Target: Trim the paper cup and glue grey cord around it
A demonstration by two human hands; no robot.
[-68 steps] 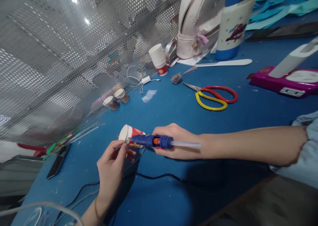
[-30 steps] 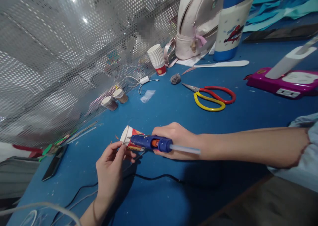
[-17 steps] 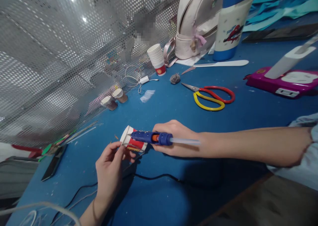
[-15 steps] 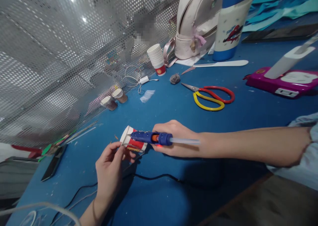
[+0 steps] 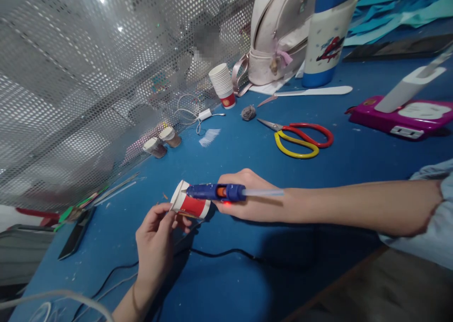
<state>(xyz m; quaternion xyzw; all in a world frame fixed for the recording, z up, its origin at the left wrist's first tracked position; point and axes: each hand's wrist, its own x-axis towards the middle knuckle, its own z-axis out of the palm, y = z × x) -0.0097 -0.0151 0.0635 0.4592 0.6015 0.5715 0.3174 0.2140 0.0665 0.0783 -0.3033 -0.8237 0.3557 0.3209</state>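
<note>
My left hand pinches a red and white paper cup by its rim. The cup lies tilted on its side, with its rim toward the left. My right hand is wrapped round a blue hot glue gun, whose handle is hidden from above. The gun's nozzle tip is right at the white band near the cup's rim; whether it touches, I cannot tell. A clear glue stick sticks out of its back end, and a red light glows on its side.
Red and yellow handled scissors lie beyond my right hand. A stack of paper cups, a grey yarn ball and two small cups stand farther back. A magenta power strip sits at right. Black cable runs across the blue table.
The cup has turned slightly in my left hand, so more of its red side shows. My right hand and the glue gun have barely shifted.
</note>
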